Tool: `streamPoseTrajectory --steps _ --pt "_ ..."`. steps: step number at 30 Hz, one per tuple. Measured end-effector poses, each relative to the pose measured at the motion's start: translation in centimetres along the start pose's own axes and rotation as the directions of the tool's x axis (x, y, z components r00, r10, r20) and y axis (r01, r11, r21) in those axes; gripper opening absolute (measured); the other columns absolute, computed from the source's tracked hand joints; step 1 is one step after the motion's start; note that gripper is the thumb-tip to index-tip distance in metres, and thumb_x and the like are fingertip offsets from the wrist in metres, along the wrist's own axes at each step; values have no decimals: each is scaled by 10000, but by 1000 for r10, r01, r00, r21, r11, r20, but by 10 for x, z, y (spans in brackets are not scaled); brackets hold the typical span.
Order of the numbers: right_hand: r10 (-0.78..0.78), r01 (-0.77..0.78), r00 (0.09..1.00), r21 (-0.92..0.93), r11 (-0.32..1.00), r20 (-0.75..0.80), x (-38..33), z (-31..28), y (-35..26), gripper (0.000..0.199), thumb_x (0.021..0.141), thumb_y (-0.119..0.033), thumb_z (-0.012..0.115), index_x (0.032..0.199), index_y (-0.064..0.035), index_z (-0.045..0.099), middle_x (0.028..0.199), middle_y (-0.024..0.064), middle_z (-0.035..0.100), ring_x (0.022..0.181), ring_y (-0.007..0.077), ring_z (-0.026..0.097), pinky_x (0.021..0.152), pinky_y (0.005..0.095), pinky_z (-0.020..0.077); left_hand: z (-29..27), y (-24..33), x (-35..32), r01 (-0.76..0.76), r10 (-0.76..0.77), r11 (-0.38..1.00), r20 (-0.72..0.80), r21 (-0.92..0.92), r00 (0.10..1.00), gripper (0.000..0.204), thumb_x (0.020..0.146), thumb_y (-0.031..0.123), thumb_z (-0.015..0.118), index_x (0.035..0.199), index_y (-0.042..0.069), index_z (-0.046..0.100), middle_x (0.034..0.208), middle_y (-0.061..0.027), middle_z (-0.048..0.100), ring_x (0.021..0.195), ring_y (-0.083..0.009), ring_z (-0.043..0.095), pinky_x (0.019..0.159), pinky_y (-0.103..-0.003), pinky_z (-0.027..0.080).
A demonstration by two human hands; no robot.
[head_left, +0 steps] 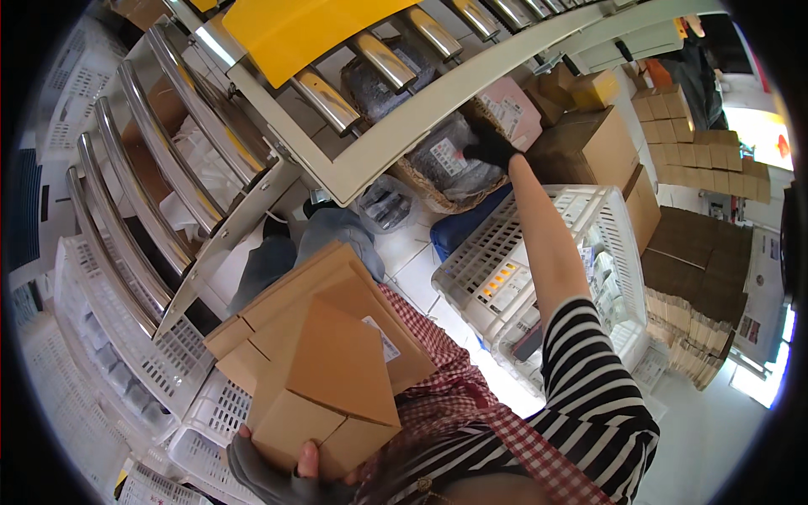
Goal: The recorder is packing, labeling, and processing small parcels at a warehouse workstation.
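Note:
My left hand, in a grey fingerless glove, holds a stack of brown cardboard boxes against my chest; the top box has open flaps and a white label. My right arm reaches up and away. My right hand, in a black glove, grips a grey plastic-wrapped parcel lying in a woven basket under the roller conveyor.
A white slotted crate with small packages stands below my right arm. Cardboard boxes and flat carton stacks fill the right side. More white crates sit at the left. A yellow sheet lies on the rollers.

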State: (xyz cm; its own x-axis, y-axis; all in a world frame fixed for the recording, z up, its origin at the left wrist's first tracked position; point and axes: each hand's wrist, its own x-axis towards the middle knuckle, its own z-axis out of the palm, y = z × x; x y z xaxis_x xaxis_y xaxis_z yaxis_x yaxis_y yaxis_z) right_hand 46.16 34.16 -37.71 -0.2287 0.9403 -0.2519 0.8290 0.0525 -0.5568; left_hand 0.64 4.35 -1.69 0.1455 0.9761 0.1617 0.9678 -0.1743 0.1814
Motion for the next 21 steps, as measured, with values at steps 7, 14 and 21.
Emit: streamPoseTrajectory --steps 7,14,21 --pt "291 60 853 635 770 -434 -47 61 -58 655 687 -236 791 1207 -31 451 1174 100 486 1136 237 441 974 329 356 -6 6 2 46 -45 998 -19 50 999 528 765 579 578 1176 249 606 1220 -275 477 1054 -443 498 879 -552 417" --pt "397 -249 839 384 889 -372 -79 80 -111 962 602 -355 768 1386 -76 285 1136 265 579 1061 416 552 906 445 438 -31 10 -9 67 -65 995 31 -70 997 654 571 347 746 1206 279 603 1262 -227 426 1117 -408 441 926 -513 387" --pt "365 -47 807 565 824 -464 -106 37 -155 759 620 -194 745 1286 -7 433 1191 219 555 1107 356 535 919 389 429 -38 0 -32 32 -32 997 11 -70 999 614 650 326 735 1235 241 568 1290 -237 425 1121 -429 450 923 -509 395"
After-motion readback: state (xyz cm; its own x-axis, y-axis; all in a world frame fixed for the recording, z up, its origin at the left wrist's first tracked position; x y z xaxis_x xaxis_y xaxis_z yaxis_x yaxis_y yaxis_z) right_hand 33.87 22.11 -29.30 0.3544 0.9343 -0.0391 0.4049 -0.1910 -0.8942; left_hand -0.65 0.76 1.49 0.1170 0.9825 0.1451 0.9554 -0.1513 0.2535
